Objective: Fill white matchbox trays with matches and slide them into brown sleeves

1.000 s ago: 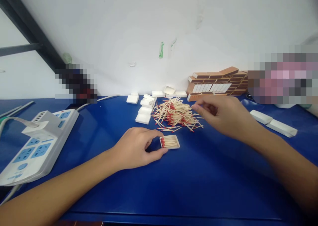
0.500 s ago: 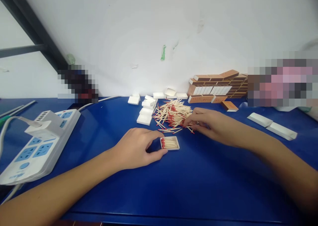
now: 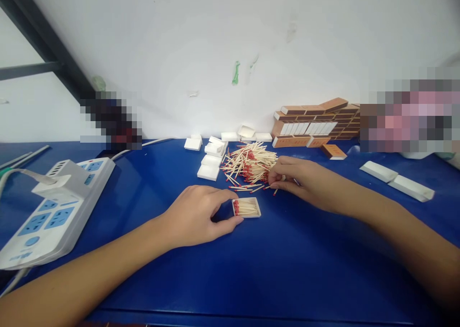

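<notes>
1. Toward the table's [image 3: 143, 279] left edge we are passing a white power strip [image 3: 53, 207] of smooth plastic with pale blue sockets; it is lying well apart from both hands.
2. Near the middle of the blue, glossy table our left hand [image 3: 196, 214] is bracing the small white tray [image 3: 246, 207], thumb and fingers curled against its left end, not closed around it. The tray is shallow card, partly filled with matches lying side by side, red heads to the left.
3. Just beyond it, toward the far edge, the loose heap of matches [image 3: 249, 166] is lying criss-crossed (thin pale sticks, red tips), with empty white trays [image 3: 210, 162] to its left.
4. Our right hand [image 3: 298, 178] is pinching at the heap's right fringe, fingertips closed on what looks like a few sticks, though we cannot tell how many. We judge this the gathering step; the next move calls for aligned heads and a level drop.
5. Brown sleeves [image 3: 312, 123] are stacked by the wall at the far right.
</notes>
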Demonstrator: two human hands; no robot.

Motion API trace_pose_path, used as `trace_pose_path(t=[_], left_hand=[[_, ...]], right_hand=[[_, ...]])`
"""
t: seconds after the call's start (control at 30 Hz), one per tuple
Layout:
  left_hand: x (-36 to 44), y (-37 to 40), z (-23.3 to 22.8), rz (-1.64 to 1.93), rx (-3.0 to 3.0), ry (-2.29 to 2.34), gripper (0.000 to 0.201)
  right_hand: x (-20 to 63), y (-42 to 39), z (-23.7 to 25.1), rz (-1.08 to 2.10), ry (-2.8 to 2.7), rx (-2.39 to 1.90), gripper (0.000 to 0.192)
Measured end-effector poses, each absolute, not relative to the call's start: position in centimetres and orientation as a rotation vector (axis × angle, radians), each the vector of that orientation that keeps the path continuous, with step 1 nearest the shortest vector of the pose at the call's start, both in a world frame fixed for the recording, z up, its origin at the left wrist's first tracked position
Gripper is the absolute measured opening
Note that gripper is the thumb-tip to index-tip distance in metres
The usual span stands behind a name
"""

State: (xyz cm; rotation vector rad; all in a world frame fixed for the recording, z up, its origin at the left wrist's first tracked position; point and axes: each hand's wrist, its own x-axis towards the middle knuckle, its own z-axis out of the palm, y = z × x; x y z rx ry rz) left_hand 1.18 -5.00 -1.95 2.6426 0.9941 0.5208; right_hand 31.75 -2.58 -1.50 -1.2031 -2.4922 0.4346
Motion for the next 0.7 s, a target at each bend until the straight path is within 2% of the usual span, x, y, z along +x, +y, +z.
trace_pose_path(t=[0.23, 0.47, 0.7], left_hand=[[1.2, -4.9, -2.1, 0.526, 2.645, 0.989, 0.034], [1.1, -4.9, -2.0, 0.52, 2.642, 0.986, 0.032], [1.2, -4.9, -2.0, 0.512, 2.645, 0.998, 0.032]], right_hand=[[32.9, -2.1, -0.5, 0.308, -2.426, -1.294, 0.02], [33.4, -2.6, 0.7, 0.566, -2.511, -1.316, 0.023], [32.8, -2.4, -0.6, 0.578, -2.55, -1.192, 0.017]])
